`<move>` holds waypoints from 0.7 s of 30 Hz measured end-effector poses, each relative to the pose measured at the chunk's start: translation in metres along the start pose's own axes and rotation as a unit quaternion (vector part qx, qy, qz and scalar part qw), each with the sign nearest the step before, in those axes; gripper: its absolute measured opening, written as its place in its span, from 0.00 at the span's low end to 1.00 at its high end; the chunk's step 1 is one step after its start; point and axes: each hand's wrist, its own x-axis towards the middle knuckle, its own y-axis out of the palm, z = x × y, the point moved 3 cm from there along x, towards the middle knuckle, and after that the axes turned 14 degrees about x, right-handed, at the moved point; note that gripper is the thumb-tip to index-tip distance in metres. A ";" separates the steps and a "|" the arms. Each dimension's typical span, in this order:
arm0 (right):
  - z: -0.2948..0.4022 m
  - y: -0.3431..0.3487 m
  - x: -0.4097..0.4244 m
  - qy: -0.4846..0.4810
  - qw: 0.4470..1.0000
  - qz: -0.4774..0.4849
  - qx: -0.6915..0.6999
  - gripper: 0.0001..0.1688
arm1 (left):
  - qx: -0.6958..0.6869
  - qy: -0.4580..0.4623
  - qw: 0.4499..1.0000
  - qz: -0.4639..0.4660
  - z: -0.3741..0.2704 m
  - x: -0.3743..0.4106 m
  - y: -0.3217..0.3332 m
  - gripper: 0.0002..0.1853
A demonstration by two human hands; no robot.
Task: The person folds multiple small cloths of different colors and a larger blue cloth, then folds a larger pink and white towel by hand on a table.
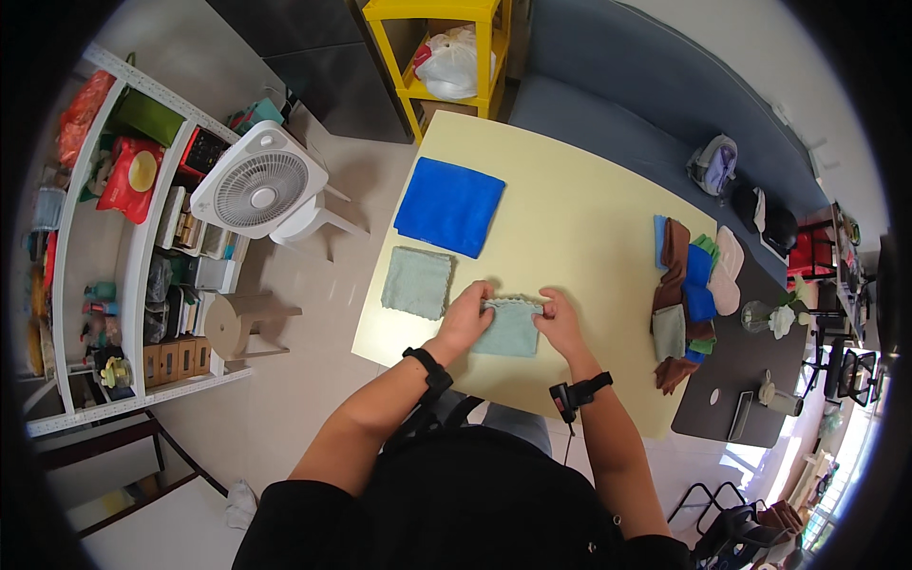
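Observation:
A pale green cloth [507, 333] with a scalloped edge lies folded on the yellow tabletop [563, 214] close to my body. My left hand [470, 313] grips its upper left corner, and my right hand [561, 322] pinches the upper right corner. To the left of it rests a folded grey-green cloth [417, 282], also with a scalloped edge. Beyond that is a folded blue cloth [449, 205]. At the right end of the table lies a loose heap of cloths, among them a brown cloth [675, 246], a blue one and a grey-green one [670, 333].
A dark side table [748, 363] with a glass vase of white flowers [780, 320] adjoins the right end. A grey bench [598, 107] runs along the far side. White fan [263, 189], round stool [228, 328] and white shelves stand at the left, a yellow rack [434, 11] at the back.

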 end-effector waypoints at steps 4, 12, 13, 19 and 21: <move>0.016 0.004 -0.009 0.006 0.995 0.103 -0.003 0.15 | 0.024 0.090 0.996 0.007 0.015 -0.006 -0.012 0.21; 0.082 0.034 -0.032 -0.009 0.981 0.153 0.118 0.09 | -0.062 0.060 0.994 0.064 -0.007 -0.036 -0.078 0.28; 0.088 0.039 -0.033 -0.037 0.974 0.157 0.157 0.08 | -0.085 0.054 0.992 0.075 -0.014 -0.041 -0.088 0.29; 0.165 0.056 -0.052 -0.115 0.954 0.261 0.088 0.10 | -0.201 0.063 0.956 0.203 0.002 -0.034 -0.125 0.20; 0.184 0.059 -0.059 -0.113 0.938 0.314 0.091 0.10 | -0.216 0.061 0.967 0.116 0.008 -0.024 -0.131 0.19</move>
